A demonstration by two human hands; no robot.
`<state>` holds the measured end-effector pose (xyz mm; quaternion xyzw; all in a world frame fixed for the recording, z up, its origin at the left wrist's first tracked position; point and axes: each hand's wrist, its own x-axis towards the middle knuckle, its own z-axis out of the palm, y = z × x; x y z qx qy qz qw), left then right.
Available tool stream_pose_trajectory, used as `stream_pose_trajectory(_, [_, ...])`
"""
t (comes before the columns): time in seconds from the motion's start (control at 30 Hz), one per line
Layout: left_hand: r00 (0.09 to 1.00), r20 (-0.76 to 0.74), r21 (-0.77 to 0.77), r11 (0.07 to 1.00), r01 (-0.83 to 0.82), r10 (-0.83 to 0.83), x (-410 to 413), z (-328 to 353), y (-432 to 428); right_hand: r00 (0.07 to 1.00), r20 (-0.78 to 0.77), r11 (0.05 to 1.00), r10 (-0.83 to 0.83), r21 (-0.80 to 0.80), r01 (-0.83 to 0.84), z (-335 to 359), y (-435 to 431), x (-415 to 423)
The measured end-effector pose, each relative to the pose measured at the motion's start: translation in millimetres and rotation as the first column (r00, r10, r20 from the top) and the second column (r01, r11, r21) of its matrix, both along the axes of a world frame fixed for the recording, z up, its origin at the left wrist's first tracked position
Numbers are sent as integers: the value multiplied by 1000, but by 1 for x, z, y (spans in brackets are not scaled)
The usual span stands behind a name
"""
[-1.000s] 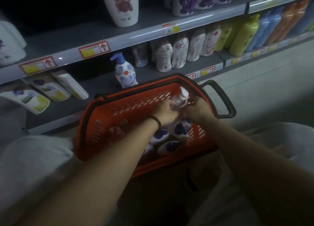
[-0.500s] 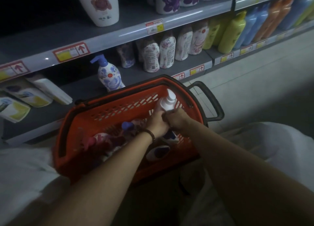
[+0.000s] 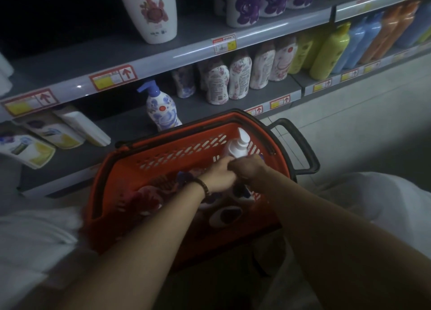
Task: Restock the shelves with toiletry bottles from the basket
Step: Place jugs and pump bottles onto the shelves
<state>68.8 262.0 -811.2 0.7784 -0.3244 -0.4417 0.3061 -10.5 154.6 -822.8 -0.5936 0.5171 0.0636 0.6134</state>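
An orange basket (image 3: pixel 163 146) with a black rim stands on the floor against the bottom shelf (image 3: pixel 121 123). Both hands reach into its right half. My left hand (image 3: pixel 218 176) and my right hand (image 3: pixel 248 168) are wrapped together around a white pump bottle (image 3: pixel 236 146), whose cap and shoulder stick up above my fingers. More white bottles with dark blue labels (image 3: pixel 225 215) lie in the basket under my wrists. A blue-and-white pump bottle (image 3: pixel 162 110) stands alone on the bottom shelf just behind the basket.
Floral white bottles (image 3: pixel 233 78) and green, blue and orange bottles (image 3: pixel 331 48) line the bottom shelf to the right. Refill pouches (image 3: pixel 46 134) lie at its left. A large white bottle (image 3: pixel 151 11) stands on the upper shelf. Tiled floor lies right of the basket's black handle (image 3: pixel 300 144).
The white pump bottle has risen from among the others in the basket, gripped by both hands. The view has shifted slightly, sliding the shelves left.
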Motion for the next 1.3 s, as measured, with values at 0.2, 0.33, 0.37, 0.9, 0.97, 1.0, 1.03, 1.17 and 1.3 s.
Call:
stream_pose_trajectory(0.2, [992, -67, 14, 995, -102, 103, 11, -11, 9, 999, 30, 1000, 21, 15, -21, 2, 1, -4])
stream_pose_trajectory(0.33, [987, -83, -15, 990, -142, 141, 15, -15, 13, 998, 50, 999, 37, 16, -37, 2, 3, -4])
stream_pose_trajectory(0.37, [986, -83, -15, 989, -149, 147, 15, -14, 14, 998, 50, 999, 45, 13, -46, 2, 4, -5])
stream_pose_trajectory(0.9, [943, 109, -144, 944, -298, 314, 28, -12, 38, 967, 196, 944, 161, -317, -93, 24, 17, -1])
stream_pose_trajectory(0.97, [948, 89, -163, 944, -287, 304, 34, -9, 41, 951, 235, 933, 202, -342, -114, 28, 18, -3])
stream_pose_trajectory(1.0, [952, 79, -165, 945, -281, 297, 37, -7, 42, 945, 250, 928, 212, -356, -114, 30, 18, -3])
stream_pose_trajectory(1.03, [955, 64, -170, 946, -276, 290, 40, -6, 43, 939, 265, 924, 217, -367, -110, 34, 17, -3])
stream_pose_trajectory(1.17, [970, -23, -188, 952, -241, 241, 62, 4, 47, 920, 318, 919, 227, -382, -95, 49, 12, 0])
stream_pose_trajectory(1.3, [979, 14, -237, 951, -196, 205, 84, 17, 52, 879, 407, 943, 247, -311, -122, 61, 6, 5])
